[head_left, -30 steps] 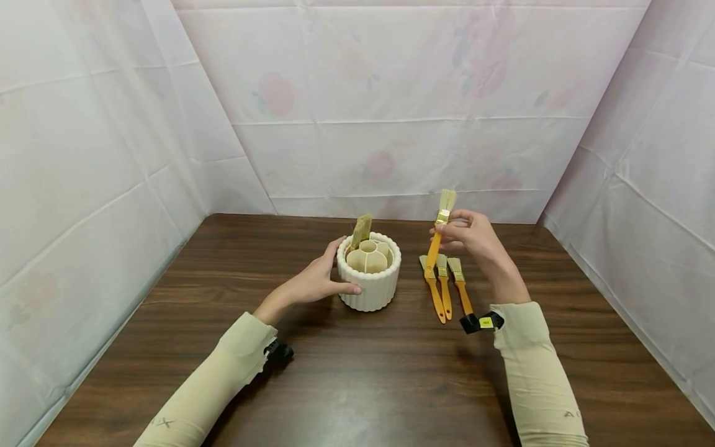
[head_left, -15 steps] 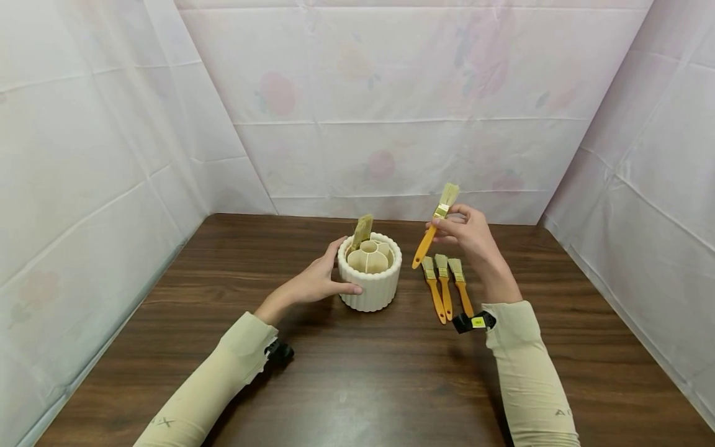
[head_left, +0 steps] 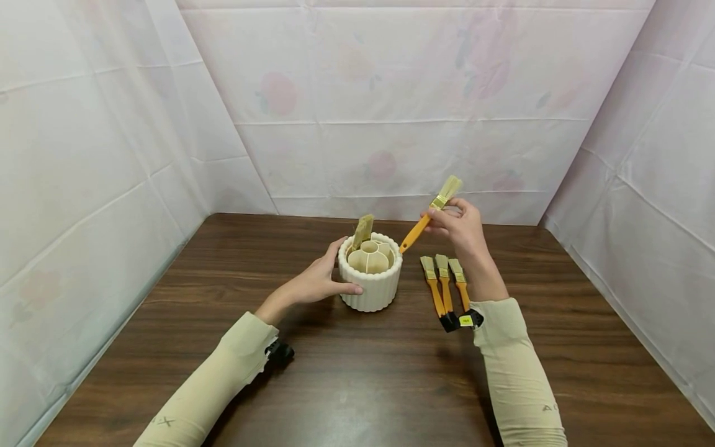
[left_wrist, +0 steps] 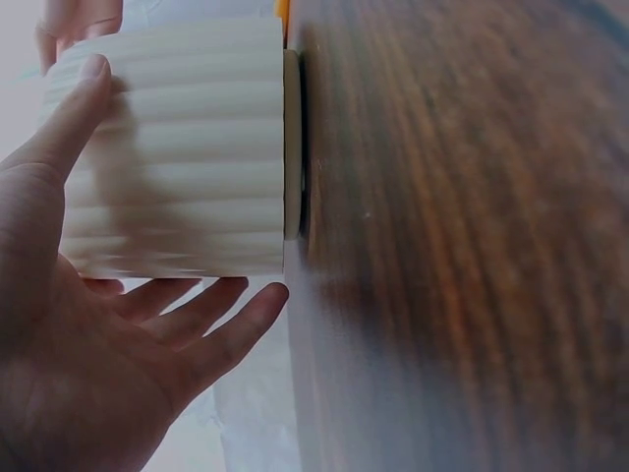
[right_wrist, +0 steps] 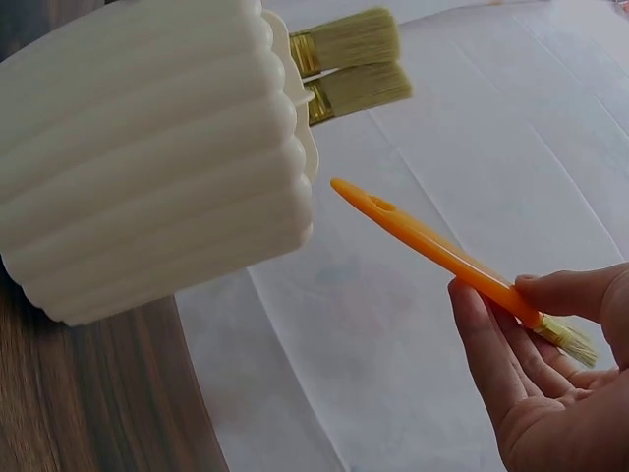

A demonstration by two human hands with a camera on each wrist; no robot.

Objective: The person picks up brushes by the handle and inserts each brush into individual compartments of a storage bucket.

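A white ribbed holder [head_left: 370, 273] with inner compartments stands on the wooden table [head_left: 357, 385]. Brushes [head_left: 362, 231] stand in its far-left compartment, bristles up. My left hand [head_left: 318, 279] cups the holder's left side [left_wrist: 177, 147], thumb and fingers curved round its wall. My right hand [head_left: 458, 226] pinches an orange-handled brush [head_left: 431, 211] near its ferrule; it slants with the bristles up and right, and the handle tip [right_wrist: 344, 187] hangs just above the holder's right rim [right_wrist: 295, 108]. Three more orange brushes [head_left: 444, 282] lie side by side on the table, right of the holder.
White cloth walls [head_left: 380, 112] close in the table at the back and on both sides. A small black device with a yellow label [head_left: 466, 319] sits at my right wrist, over the lying brushes' handle ends.
My right hand has carried the brush left and up, tilting it until the handle tip points at the holder's rim. The left hand and the holder have stayed put.
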